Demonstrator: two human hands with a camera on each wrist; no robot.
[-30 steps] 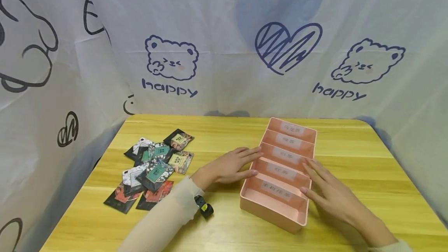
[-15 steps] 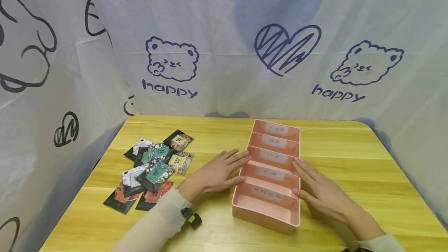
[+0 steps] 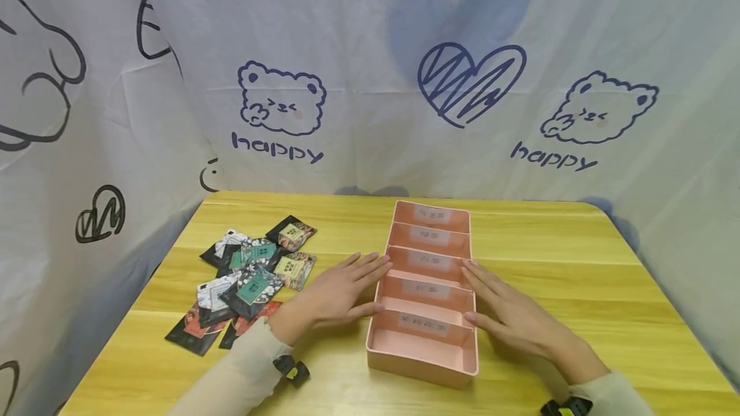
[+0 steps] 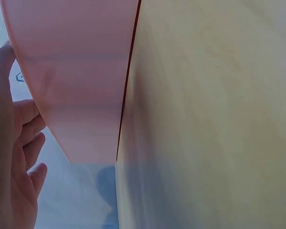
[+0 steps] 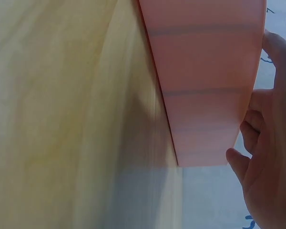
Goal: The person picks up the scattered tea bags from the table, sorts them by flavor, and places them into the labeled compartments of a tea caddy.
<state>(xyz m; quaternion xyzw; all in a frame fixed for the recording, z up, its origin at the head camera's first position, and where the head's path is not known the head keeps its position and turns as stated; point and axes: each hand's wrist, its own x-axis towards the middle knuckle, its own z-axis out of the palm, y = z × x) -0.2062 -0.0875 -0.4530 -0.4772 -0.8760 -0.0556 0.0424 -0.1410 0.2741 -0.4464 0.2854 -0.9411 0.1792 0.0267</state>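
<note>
Between my two hands stands a long pink box [image 3: 419,371] with dividers, its compartments one behind the other. Each visible compartment wall carries a handwritten paper label [image 3: 426,287]. My left hand [image 3: 332,294] touches the box's left rim with its fingertips and thumb, fingers fairly straight. On the opposite rim my right hand [image 3: 514,316] rests in the same way. In the left wrist view, the fingers [image 4: 31,117] lie along the upper edge of the pink wall. The right wrist view has the thumb and fingers [image 5: 252,119] at the other wall's edge.
Several flat printed sachets, among them a green-labelled sachet [image 3: 252,287] and a yellow-labelled sachet [image 3: 293,269], lie in an overlapping pile left of my left hand. The yellow wooden table [image 3: 555,236] ends at a white patterned curtain [image 3: 370,114].
The pink box has slid leftward across the table, closer to the sachets, with both hands moving along at its sides. The sachet pile has stayed put.
</note>
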